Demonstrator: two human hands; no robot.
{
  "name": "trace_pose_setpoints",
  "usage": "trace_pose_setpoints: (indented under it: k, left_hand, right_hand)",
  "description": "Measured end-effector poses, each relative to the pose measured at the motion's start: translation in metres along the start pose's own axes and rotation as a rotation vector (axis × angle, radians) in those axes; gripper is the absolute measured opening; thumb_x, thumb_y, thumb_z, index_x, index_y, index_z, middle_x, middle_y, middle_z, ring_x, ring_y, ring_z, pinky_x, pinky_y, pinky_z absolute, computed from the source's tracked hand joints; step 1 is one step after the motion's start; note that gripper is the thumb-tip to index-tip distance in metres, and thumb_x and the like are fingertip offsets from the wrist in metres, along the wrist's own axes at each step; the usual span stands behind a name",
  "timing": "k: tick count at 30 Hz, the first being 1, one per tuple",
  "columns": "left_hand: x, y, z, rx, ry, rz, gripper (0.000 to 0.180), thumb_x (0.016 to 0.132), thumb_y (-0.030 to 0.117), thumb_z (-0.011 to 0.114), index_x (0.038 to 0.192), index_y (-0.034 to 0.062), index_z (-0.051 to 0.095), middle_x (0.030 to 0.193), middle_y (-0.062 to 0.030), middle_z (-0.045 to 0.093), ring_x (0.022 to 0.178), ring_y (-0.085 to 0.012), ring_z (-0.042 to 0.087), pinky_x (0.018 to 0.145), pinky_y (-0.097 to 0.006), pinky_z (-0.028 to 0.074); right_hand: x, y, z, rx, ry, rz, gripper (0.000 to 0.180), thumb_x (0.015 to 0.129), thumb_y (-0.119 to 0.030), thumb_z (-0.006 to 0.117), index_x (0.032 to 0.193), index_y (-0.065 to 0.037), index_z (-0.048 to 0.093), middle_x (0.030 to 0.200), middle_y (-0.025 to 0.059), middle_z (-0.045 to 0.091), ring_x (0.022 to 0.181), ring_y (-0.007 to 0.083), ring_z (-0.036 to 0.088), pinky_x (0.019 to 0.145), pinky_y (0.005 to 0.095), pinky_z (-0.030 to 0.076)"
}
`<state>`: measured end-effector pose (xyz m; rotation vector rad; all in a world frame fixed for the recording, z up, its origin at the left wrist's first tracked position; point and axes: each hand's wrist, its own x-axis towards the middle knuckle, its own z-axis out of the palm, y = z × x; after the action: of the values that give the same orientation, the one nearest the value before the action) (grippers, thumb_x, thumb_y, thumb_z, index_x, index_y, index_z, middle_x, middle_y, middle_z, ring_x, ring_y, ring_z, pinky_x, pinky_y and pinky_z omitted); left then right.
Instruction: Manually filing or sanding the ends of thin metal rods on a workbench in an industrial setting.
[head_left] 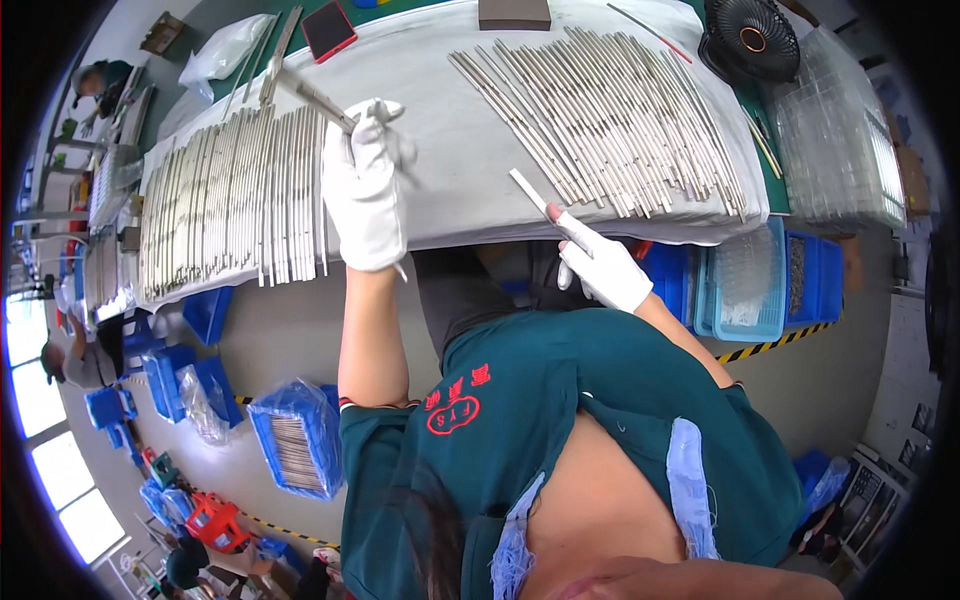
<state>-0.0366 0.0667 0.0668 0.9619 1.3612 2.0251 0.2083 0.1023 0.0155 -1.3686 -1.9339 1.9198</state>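
My left hand [366, 205], in a white glove, is raised over the table beside the left row of rods. Its fingers are closed around a slim metal rod [318, 99] that slants up and away to the left and is smeared by motion. Lower and to the right, near the table's front edge, my right hand [608, 268] wears a white glove with a bare fingertip showing. It pinches a short white stick [526, 190] pointing up and left. Silvery metal rods [235, 195] lie side by side at the left, and another fanned row of rods [625, 125] covers the right.
White cloth [450, 195] covers the table. At the back are a red-edged black tablet-like object [328, 30], a brown block [514, 13] and a black fan [752, 40]. Clear plastic trays [840, 130] stand at right; blue bins [815, 275] are below. Other people are at far left.
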Motion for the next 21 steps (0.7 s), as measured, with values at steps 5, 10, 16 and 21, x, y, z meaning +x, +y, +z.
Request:
trace_pose_setpoints:
  k: [5, 10, 16, 21]
  left_hand:
    - [-0.034, 0.020, 0.014, 0.252, -0.259, -0.538, 0.021, 0.091, 0.020, 0.054, 0.104, 0.0034, 0.057, 0.067, 0.0031, 0.050, 0.056, -0.0021, 0.040, 0.052, -0.018, 0.033]
    - [-0.081, -0.020, -0.007, 0.307, -0.282, -0.919, 0.021, 0.091, 0.023, 0.054, 0.102, 0.0058, 0.056, 0.059, 0.0037, 0.048, 0.043, -0.0022, 0.033, 0.040, -0.018, 0.024]
    - [-0.099, -0.039, -0.022, 0.207, -0.260, -0.915, 0.021, 0.092, 0.021, 0.051, 0.098, 0.0044, 0.062, 0.063, 0.0016, 0.056, 0.041, -0.0015, 0.033, 0.039, -0.018, 0.023]
    - [-0.101, -0.042, -0.016, 0.581, -0.320, -0.632, 0.025, 0.091, 0.022, 0.053, 0.104, 0.0029, 0.064, 0.065, 0.0013, 0.059, 0.054, -0.0040, 0.045, 0.053, -0.019, 0.037]
  right_hand:
    - [-0.005, -0.005, -0.004, -0.090, 0.020, -0.001, 0.046, 0.094, -0.024, 0.044, 0.139, -0.025, 0.037, 0.062, 0.0021, 0.057, 0.049, 0.0086, 0.046, 0.052, 0.0224, 0.041]
    - [0.001, 0.006, -0.008, -0.573, 0.172, -0.265, 0.041, 0.091, -0.024, 0.046, 0.132, -0.023, 0.045, 0.067, 0.0052, 0.062, 0.063, 0.0184, 0.062, 0.067, 0.0280, 0.049]
    - [-0.007, -0.001, -0.015, -0.624, 0.098, -0.078, 0.042, 0.091, -0.024, 0.048, 0.132, -0.030, 0.046, 0.063, 0.0048, 0.062, 0.059, 0.0173, 0.062, 0.063, 0.0283, 0.050]
    - [-0.004, 0.021, -0.018, -0.963, 0.291, -0.543, 0.044, 0.088, -0.024, 0.051, 0.131, -0.033, 0.047, 0.060, 0.0057, 0.059, 0.047, 0.0217, 0.057, 0.050, 0.0299, 0.048]
